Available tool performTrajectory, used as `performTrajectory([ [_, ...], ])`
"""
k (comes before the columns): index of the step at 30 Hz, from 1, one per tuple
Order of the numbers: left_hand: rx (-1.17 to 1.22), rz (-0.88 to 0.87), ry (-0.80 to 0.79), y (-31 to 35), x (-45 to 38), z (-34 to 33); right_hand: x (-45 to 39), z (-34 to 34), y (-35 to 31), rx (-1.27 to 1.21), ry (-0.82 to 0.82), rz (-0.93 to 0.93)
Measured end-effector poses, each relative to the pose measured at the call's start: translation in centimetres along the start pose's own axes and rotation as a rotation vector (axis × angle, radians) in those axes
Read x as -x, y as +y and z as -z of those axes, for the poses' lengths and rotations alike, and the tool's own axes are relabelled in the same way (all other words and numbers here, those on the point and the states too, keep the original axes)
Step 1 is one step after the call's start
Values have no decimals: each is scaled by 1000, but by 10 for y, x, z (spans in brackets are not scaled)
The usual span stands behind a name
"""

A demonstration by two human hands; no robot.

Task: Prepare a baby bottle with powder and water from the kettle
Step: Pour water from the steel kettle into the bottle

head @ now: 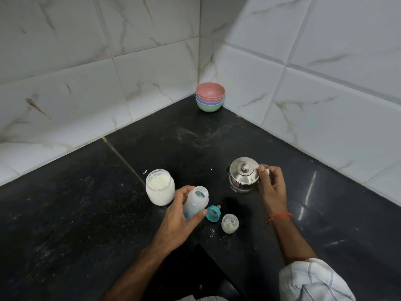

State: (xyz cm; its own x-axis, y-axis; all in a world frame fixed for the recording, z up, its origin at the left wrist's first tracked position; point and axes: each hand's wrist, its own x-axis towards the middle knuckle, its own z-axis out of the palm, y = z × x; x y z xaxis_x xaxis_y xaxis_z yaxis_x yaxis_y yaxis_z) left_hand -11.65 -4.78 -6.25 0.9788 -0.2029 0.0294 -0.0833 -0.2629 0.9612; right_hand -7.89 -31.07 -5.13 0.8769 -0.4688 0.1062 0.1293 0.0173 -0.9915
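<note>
My left hand (183,216) grips an open, uncapped baby bottle (196,202), tilted with its mouth up and to the right, just above the black counter. My right hand (271,185) curls round the handle of a small steel kettle (244,178) with its lid on; the handle itself is hidden by the fingers. An open glass jar of white powder (160,187) with a thin scoop handle in it stands left of the bottle. The teal bottle ring with its teat (213,212) and a clear cap (230,223) lie on the counter between my hands.
A stack of coloured bowls (210,99) sits in the far corner where the two tiled walls (303,72) meet. Powder specks are scattered over the black counter (86,213). The counter's front edge (201,246) forms an inward corner near my body.
</note>
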Motion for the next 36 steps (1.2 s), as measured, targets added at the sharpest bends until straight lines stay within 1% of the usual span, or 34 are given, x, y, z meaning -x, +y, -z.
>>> performTrajectory([
  [3,-12,2,-16,4,3,-4,10,1,-21,9,-53,46],
  [12,-46,-30,-27,15,15,-13,45,-2,-80,226,-192,267],
  [15,-45,-33,-39,19,20,-15,52,-2,-93,304,-245,307],
  [19,-55,-44,-60,18,25,-16,60,-1,-101,482,-289,384],
  [23,-68,-60,-60,21,30,-17,68,-3,-107,645,-339,519],
  [25,-84,-68,-59,22,32,-16,70,-3,-108,702,-365,554],
  [29,-78,-50,-74,21,36,-16,75,-4,-111,749,-381,608],
  [36,-55,-35,-82,16,39,-17,78,-6,-115,770,-391,646],
])
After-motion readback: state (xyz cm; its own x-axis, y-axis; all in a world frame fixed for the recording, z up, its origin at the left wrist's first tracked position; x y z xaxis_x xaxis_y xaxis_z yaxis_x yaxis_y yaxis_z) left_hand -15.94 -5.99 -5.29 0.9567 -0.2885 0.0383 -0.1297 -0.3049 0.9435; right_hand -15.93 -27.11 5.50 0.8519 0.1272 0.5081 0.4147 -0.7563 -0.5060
